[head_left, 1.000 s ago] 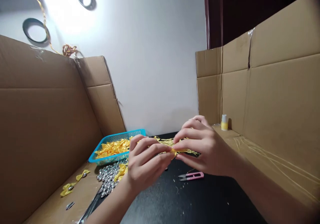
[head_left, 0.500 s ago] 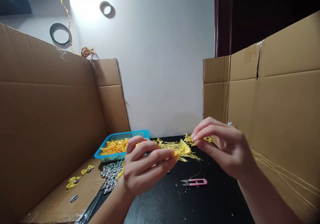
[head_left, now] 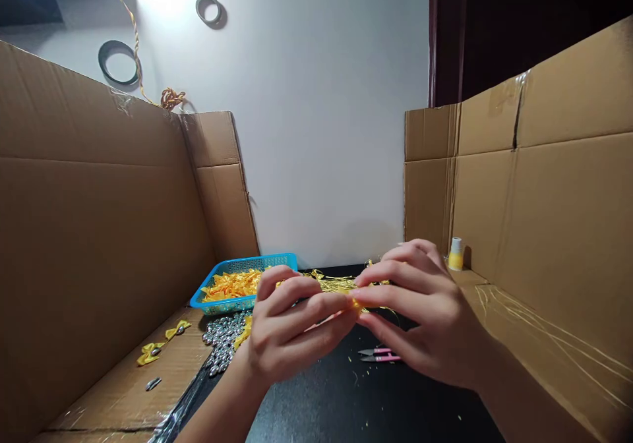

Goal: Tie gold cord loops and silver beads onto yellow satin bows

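A yellow ribbon bow (head_left: 355, 303) is pinched between the fingertips of my left hand (head_left: 291, 327), mostly covered by them. My right hand (head_left: 425, 314) meets it from the other side, with thumb and fingertips closed on the bow's right part. Whether the right fingers also hold something small is hidden. Below the hands, pink-handled thread snips (head_left: 376, 354) lie on the black tabletop, the handle end hidden behind my right hand. Gold strands (head_left: 341, 283) lie in a bundle behind the fingers.
A blue basket (head_left: 293, 258) of yellow bows (head_left: 232, 286) stands back left. Silver beads (head_left: 222, 341) are heaped before it. Two bows with beads (head_left: 148, 354) lie on cardboard at left. A spool (head_left: 455, 255) stands at right near loose threads (head_left: 534, 321). Cardboard walls (head_left: 554, 219) flank both sides.
My right hand has come left and down from above the gold strands and now touches the bow. It partly covers the snips, and the spool has come into full view.
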A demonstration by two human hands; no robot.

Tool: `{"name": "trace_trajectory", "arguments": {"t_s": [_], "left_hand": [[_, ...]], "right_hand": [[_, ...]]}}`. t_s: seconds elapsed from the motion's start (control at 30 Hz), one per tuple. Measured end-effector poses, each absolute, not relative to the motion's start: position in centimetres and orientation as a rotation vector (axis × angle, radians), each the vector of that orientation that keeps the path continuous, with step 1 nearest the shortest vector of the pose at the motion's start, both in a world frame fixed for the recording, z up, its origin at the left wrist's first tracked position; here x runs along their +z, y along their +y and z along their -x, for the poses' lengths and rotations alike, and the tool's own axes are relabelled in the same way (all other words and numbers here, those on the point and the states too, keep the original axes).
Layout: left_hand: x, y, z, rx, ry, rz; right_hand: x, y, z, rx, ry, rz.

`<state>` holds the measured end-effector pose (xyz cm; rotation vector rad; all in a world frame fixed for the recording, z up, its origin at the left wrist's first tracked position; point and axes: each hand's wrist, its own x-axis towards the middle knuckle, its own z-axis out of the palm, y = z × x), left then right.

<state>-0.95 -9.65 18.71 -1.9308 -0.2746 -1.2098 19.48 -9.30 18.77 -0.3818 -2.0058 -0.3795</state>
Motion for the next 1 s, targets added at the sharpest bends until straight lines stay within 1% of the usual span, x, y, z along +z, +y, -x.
{"name": "trace_trajectory", "arguments": {"t_s": [0.1,0.23,0.3,0.47,0.6,0.8,0.9,1.0], "left_hand": [[18.8,-9.5,1.0,-1.191,-0.28,1.965],[19.0,-9.3,0.9,-1.188,-0.258,1.988],[19.0,-9.3,0.8,-1.186,-0.271,1.997],[18.8,-9.5,0.9,-1.155,-0.268,2.027],[19.0,-9.6,0.9,-1.144,-0.25,2.024],[19.1,-9.4,1.0,-1.168,-0.219,2.01],[18.8,-9.2,0.8,-1.352,-0.307,2.071],[18.6,-8.9,0.7,-1.565,-0.537,2.159]], "right_hand": [[18.5,-9.4,-18.7,-0.325,-2.016,0.389],[18.5,-9.3,-18.8,-0.09,-2.015,0.437],[18.6,-9.1,-18.9,0.123,-2.006,0.497],[18.6,-7.5,-19.0,0.778,-1.972,0.605],[18.5,-6.2,-19.0,1.139,-1.897,0.611],[18.5,-6.0,-19.0,1.297,-1.881,0.512],[18.2,-5.4,-18.7,1.408,-1.862,0.42],[17.6,-4.7,-18.3,1.442,-1.838,0.291]]}}
